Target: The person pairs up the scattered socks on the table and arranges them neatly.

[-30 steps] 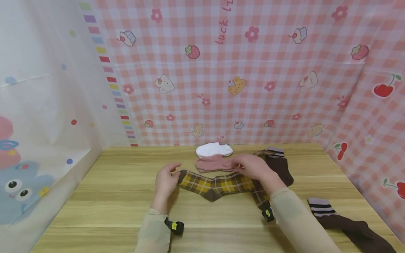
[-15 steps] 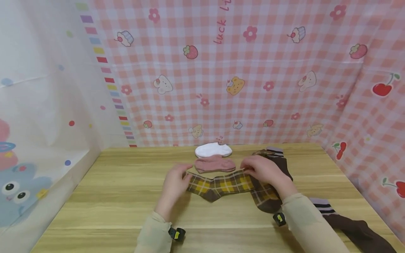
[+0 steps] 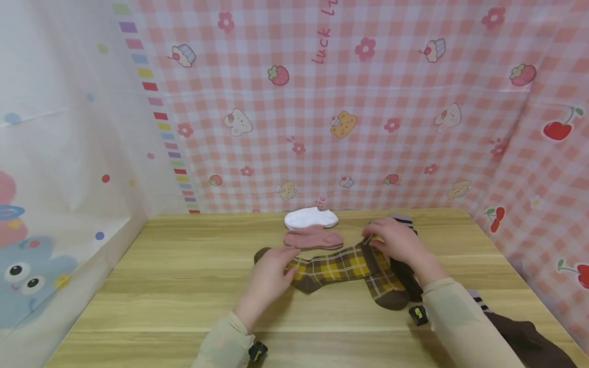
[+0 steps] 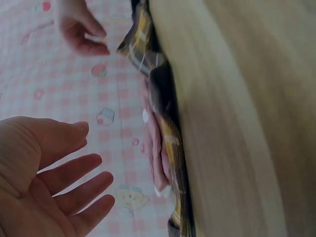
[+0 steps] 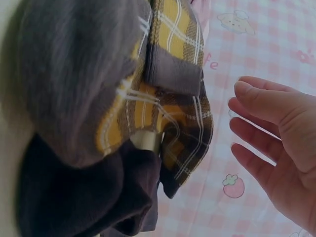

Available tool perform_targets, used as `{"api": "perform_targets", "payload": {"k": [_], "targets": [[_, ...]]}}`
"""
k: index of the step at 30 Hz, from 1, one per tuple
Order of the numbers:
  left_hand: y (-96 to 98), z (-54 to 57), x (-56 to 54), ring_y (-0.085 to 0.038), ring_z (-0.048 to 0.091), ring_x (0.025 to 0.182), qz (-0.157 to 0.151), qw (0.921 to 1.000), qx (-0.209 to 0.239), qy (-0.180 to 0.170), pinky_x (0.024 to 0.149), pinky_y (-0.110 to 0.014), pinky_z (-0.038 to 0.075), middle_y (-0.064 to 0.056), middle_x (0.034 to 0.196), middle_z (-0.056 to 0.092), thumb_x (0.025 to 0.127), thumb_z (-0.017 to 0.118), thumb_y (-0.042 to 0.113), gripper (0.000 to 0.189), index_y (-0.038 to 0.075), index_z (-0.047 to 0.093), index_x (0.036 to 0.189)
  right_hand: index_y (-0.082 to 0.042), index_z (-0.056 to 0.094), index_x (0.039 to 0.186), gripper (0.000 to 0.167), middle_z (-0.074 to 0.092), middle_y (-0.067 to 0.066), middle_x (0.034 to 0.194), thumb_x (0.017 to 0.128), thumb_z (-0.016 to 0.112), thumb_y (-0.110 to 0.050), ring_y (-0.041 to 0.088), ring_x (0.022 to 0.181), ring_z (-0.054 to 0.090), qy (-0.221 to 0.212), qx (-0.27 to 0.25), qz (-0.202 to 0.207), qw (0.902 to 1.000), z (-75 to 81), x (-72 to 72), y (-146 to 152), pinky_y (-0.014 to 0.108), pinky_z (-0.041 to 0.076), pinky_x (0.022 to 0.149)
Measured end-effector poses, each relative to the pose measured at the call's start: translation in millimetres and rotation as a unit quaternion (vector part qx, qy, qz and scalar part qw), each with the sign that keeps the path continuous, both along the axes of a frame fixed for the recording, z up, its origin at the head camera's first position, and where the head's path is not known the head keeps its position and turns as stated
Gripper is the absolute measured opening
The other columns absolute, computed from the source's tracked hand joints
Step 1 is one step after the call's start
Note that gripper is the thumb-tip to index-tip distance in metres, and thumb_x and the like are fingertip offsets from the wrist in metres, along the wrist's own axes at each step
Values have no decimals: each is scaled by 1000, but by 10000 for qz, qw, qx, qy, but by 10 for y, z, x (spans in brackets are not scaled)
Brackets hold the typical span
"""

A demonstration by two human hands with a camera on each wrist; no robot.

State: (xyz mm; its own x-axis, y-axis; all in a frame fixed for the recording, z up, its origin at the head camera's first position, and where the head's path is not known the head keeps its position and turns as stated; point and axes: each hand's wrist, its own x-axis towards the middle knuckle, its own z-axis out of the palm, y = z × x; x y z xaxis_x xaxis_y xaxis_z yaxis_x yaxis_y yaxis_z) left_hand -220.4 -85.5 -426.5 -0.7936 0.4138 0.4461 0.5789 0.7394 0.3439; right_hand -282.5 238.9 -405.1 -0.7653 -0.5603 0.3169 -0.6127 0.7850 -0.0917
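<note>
A yellow-and-brown plaid sock (image 3: pixel 338 266) lies stretched sideways across the wooden table in the head view. My left hand (image 3: pixel 271 273) hovers over its toe end, and the left wrist view shows those fingers loosely spread, holding nothing. The sock's cuff crosses a second plaid sock (image 3: pixel 384 286), whose dark toe points toward me. Near that second sock's upper end is my right hand (image 3: pixel 398 245). In the right wrist view, the right hand (image 5: pixel 276 138) has its fingers extended, apart from the fabric. Beneath and behind it, partly hidden, lies a dark brown sock (image 3: pixel 407 278).
Behind the plaid sock lie folded pink socks (image 3: pixel 313 238) and white socks (image 3: pixel 310 219). Another dark brown sock with a striped cuff (image 3: pixel 529 332) lies at the front right. A pink checked cloth (image 3: pixel 294 102) hangs behind the table (image 3: pixel 161 286).
My left hand has moved right from the plaid sock's toe to above its foot. My right hand has moved right, away from the first sock's cuff toward the second sock's upper end.
</note>
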Motion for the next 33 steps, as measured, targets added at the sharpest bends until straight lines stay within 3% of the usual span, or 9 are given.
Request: {"api": "perform_targets", "payload": {"k": [7,18,25,33], "targets": [[143,-23,49,-31,60,114,-357,9970,-693,24,99,-43,47,-14,122,66,85,78,13,41,1,66,123,-12,72,106,27,69,6,108,81,80,-4,29,100,63,-14,80,-60,9999,-29,-49,8,47,52,85],[331,-100,115,-31,57,120,-716,9835,-1604,-424,102,-41,45,-16,133,59,88,73,20,45,5,63,129,-10,72,110,29,67,10,116,83,75,2,33,109,60,-96,369,-157,9991,-139,-144,-13,49,51,89],[379,-132,98,-29,58,118,-722,9753,-2020,-522,101,-40,47,-13,132,60,89,72,25,42,10,66,128,-10,72,109,29,67,10,115,82,77,1,34,110,60,-20,570,-118,9983,-167,-191,0,49,49,92],[432,-138,104,-35,51,127,-755,9645,-2252,-1156,110,-46,36,-18,140,54,88,73,28,54,7,59,136,-15,74,93,18,68,5,101,83,76,-1,31,98,59,103,550,-187,9983,-200,-215,20,46,51,84]]}}
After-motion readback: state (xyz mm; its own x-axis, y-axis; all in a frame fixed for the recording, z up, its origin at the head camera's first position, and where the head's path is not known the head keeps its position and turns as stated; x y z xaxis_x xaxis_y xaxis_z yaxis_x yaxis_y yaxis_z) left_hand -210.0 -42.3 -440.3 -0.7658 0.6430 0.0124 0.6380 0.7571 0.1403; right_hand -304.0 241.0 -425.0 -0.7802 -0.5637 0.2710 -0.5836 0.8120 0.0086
